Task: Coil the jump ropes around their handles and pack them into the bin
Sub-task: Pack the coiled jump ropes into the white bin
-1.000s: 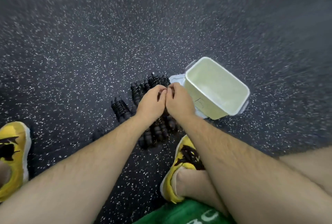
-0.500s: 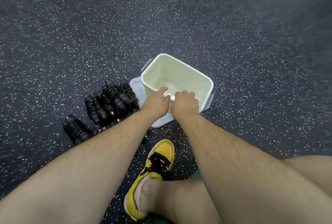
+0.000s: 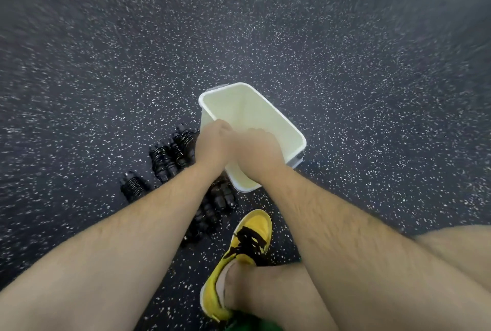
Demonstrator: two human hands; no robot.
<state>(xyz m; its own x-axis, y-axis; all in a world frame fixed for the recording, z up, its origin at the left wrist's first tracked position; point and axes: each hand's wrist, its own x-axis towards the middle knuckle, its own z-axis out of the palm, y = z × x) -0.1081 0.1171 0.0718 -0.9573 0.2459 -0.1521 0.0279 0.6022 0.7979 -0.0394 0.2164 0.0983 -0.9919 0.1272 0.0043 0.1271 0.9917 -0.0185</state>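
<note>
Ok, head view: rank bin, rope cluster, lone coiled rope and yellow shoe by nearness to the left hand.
1. bin: the left hand holds its near rim.
2. rope cluster: just left of the hand.
3. lone coiled rope, far left, and yellow shoe, below: too close to call.

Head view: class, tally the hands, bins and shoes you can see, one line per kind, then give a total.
Hands: 2, left hand and right hand
Bin: 1
Yellow shoe: 1
Total: 4
</note>
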